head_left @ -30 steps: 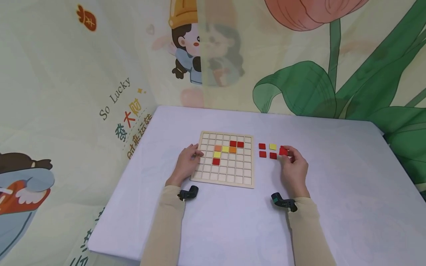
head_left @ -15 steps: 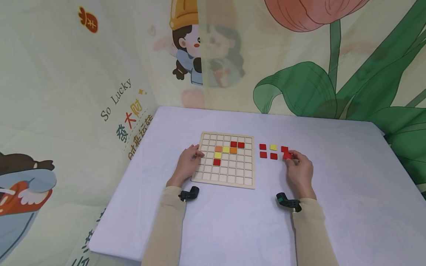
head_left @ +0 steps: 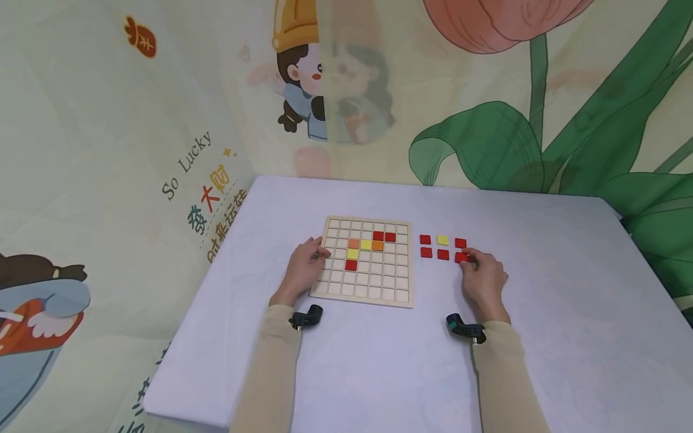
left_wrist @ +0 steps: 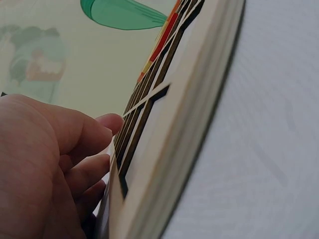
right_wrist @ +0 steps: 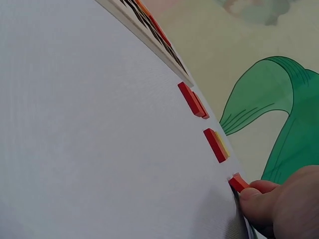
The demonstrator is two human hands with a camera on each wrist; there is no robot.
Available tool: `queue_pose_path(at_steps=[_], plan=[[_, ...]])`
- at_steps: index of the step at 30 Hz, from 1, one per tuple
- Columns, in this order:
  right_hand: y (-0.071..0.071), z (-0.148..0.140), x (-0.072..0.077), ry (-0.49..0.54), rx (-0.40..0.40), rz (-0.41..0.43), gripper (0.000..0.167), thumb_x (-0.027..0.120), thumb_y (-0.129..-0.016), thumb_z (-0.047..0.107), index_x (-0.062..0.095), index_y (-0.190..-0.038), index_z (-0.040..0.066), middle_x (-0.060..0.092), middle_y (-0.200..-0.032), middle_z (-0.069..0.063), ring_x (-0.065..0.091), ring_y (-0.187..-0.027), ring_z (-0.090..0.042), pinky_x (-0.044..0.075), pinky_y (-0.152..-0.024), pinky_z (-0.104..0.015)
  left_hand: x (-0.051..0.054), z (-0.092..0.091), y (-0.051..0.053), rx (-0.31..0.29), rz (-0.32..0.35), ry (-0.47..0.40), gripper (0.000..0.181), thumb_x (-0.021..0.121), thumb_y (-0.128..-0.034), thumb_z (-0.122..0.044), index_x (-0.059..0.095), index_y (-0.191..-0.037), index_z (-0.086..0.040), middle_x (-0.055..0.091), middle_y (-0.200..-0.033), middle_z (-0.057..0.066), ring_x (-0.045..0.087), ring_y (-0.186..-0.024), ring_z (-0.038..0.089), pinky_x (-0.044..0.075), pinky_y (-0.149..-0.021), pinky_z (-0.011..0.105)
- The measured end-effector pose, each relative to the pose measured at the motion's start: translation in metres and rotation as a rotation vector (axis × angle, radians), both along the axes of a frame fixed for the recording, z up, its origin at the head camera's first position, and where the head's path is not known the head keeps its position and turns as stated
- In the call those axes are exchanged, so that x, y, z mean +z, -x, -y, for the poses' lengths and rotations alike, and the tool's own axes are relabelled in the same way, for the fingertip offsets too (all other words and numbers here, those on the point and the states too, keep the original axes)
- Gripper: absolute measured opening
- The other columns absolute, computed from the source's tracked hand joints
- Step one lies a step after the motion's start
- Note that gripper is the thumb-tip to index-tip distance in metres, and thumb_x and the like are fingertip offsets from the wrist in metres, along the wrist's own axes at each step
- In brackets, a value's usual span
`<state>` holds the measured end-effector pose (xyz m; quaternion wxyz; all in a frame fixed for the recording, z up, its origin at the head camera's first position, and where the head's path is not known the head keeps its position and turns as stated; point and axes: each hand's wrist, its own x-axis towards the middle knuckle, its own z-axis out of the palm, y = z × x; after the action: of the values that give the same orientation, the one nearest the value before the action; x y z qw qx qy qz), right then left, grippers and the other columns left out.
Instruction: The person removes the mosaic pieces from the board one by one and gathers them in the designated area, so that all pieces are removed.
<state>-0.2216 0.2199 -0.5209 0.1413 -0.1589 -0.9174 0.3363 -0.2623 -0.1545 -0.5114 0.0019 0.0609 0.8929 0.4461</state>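
A square wooden grid board point(head_left: 373, 300) lies on the white-covered table. Several red, yellow and orange square tiles sit in its cells. My left hand point(head_left: 301, 267) holds the board's left edge, its fingertips curled at the rim. Right of the board, my right hand point(head_left: 486, 280) pinches a red square tile point(head_left: 460, 257) between thumb and fingers, low at the table. This tile point(right_wrist: 239, 183) is partly covered by the fingers in the right wrist view. Beside it are two short rows of loose tiles: a yellow tile point(head_left: 442, 240) and several red ones, among them a red tile point(head_left: 460, 243) just behind.
The white cloth point(head_left: 379, 367) covers the table up to a printed backdrop point(head_left: 368, 159) at the back and left. A black device point(head_left: 307, 316) is strapped to the left wrist, and another black device point(head_left: 464, 329) to the right.
My right hand has set a red tile at the back row's right end, then moved slightly nearer with another red tile, now in line with the front row. The left hand stays put.
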Motion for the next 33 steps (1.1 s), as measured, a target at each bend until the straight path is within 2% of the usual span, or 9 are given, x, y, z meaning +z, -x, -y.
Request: queue_pose_path(at_steps=[18,33], plan=[[0.0048,-0.0004,0.0007,-0.054,0.003,0.071,0.033,0.055,-0.098,0.008,0.059,-0.130,0.001,0.056,-0.115,-0.023,0.045,-0.111,-0.042,0.031,-0.095,-0.058,-0.0020,0.0008,-0.0009,0.011,0.003,0.012,0.018,0.051,-0.0942,-0.005,0.068,-0.099,-0.008,0.043,-0.151,0.010,0.025,-0.147,0.026,0.011,-0.124,0.037],[0.0025,0.0001,0.0030,-0.005,-0.018,0.065,0.034,0.053,-0.098,0.005,0.056,-0.132,0.001,0.056,-0.114,-0.022,0.044,-0.112,-0.040,0.030,-0.097,-0.057,-0.0003,-0.0008,-0.0006,0.021,0.021,0.023,0.018,0.051,-0.0952,-0.007,0.069,-0.099,-0.009,0.043,-0.151,0.008,0.024,-0.147,0.023,0.011,-0.124,0.035]])
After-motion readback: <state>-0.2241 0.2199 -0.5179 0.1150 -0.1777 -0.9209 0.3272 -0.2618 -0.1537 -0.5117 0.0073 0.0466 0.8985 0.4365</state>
